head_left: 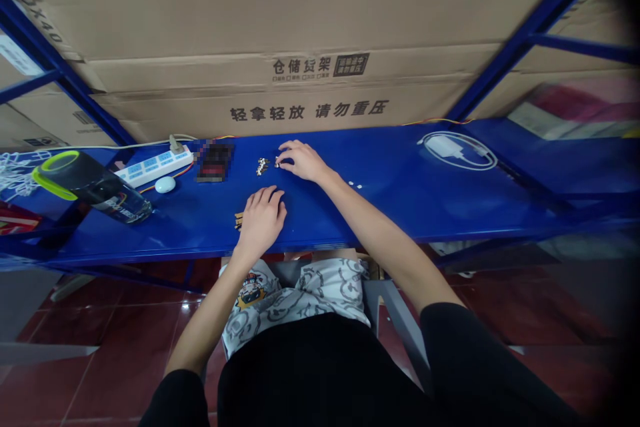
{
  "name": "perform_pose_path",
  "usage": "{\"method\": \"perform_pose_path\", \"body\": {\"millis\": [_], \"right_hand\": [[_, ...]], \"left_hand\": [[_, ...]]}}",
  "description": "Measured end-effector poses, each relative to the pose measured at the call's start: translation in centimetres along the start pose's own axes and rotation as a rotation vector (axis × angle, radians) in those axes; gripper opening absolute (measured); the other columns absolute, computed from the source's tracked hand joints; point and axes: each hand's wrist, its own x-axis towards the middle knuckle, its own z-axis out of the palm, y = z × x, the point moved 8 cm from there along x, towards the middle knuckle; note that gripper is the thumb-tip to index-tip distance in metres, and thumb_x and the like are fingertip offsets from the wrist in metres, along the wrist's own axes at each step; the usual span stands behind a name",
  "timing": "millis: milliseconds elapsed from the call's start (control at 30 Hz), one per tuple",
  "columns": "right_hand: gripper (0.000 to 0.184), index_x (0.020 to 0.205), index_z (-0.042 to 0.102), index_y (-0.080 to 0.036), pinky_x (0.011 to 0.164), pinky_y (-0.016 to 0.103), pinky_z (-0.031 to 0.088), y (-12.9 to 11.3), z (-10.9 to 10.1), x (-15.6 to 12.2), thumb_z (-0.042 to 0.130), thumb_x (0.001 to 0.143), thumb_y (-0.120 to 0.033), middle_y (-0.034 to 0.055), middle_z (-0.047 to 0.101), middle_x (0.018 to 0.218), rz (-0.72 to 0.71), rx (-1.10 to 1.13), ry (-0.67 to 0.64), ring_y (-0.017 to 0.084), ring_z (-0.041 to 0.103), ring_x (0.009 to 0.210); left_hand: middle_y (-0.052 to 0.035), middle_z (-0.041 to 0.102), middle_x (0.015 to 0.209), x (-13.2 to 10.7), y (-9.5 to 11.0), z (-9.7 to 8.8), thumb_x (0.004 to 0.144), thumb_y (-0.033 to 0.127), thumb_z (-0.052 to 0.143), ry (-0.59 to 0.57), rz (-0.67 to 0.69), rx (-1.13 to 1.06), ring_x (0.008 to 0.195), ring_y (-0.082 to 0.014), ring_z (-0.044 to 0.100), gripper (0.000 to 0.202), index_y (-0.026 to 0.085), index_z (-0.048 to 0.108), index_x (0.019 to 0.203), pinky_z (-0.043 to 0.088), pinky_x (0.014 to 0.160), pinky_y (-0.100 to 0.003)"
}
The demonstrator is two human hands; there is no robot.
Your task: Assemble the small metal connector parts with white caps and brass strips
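My right hand (pixel 303 161) is over the blue shelf top, thumb and forefinger closed on a small white piece (pixel 277 161) too tiny to name. Just left of its fingertips lies a little cluster of white and brass-coloured parts (pixel 262 166). My left hand (pixel 263 215) rests palm down nearer the front edge, fingers stretched out and no object seen in it. Partly covered by that hand are several small tan-and-dark pieces (pixel 239 220). Two tiny white bits (pixel 355 185) lie right of my right wrist.
To the left are a tilted dark bottle (pixel 107 190) with a lime-green loop, a white power strip (pixel 159 165), a pale oval object (pixel 165 185) and a pixelated dark item (pixel 215 162). A white charger with coiled cable (pixel 447 148) lies right. Cardboard (pixel 300 20) walls the back.
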Motion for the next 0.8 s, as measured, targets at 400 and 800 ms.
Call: {"method": "perform_pose_path", "body": {"millis": [400,800], "right_hand": [[0.013,0.103,0.078,-0.027,0.099,0.045,0.044,-0.1,0.3,0.0,0.069,0.094,-0.024,0.0048,0.065,0.133,-0.028,-0.004,0.017,0.028,0.056,0.123],[0.014,0.103,0.077,-0.024,0.098,0.043,0.046,1.1,-0.3,0.2,0.073,0.09,-0.022,0.0074,0.068,0.12,0.049,0.035,0.055,0.028,0.059,0.117]], "left_hand": [[-0.0118,0.062,0.141,0.0,0.1,-0.1,0.102,0.021,0.044,-0.013,-0.007,-0.008,0.132,-0.0299,0.055,0.034,0.015,0.063,0.131,0.043,0.113,-0.047],[-0.0115,0.062,0.141,0.0,0.1,-0.1,0.102,0.022,0.043,-0.007,-0.003,-0.008,0.131,-0.03,0.056,0.034,0.016,0.063,0.13,0.044,0.113,-0.048]]}}
